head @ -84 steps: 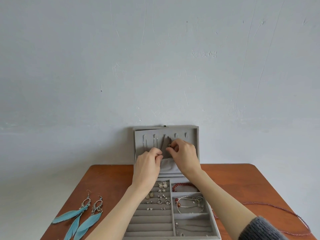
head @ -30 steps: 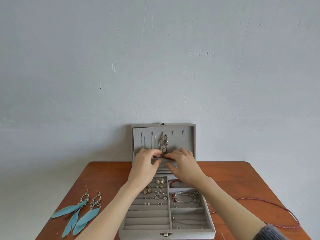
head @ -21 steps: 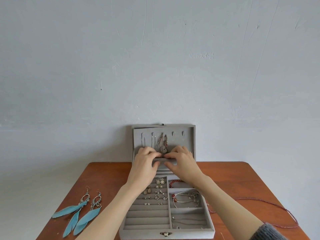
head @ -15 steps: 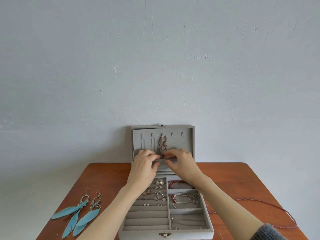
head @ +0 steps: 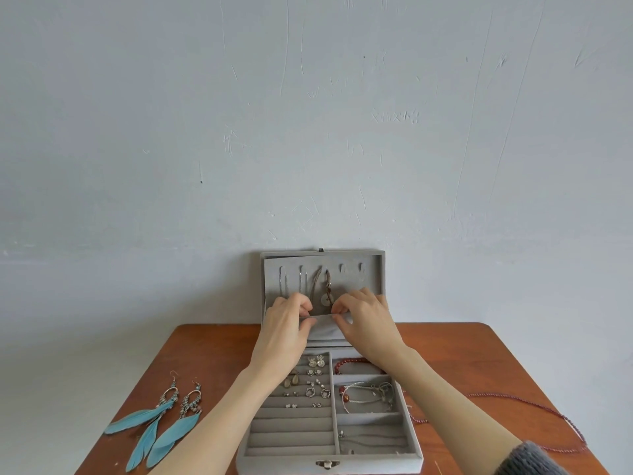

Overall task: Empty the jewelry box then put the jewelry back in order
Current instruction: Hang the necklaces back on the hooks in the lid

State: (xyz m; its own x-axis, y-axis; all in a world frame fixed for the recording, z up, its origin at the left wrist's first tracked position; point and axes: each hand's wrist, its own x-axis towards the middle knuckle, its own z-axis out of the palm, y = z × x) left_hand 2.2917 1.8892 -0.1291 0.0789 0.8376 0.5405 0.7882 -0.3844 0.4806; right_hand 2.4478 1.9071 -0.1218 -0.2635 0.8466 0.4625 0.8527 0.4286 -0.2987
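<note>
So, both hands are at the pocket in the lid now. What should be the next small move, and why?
Probably pull the pocket edge outward and let the pendant drop behind it. The left hand and right hand each pinch that edge, and the brown cord necklace hangs from its hook with the pendant just above the pocket, not tucked in.

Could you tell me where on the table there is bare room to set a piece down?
Bare wood lies between the feather earrings and the jewelry box, and right of the box inside the loop of the beaded necklace. The box's upper ring rows and right compartments are crowded; its lower rows are free.
</note>
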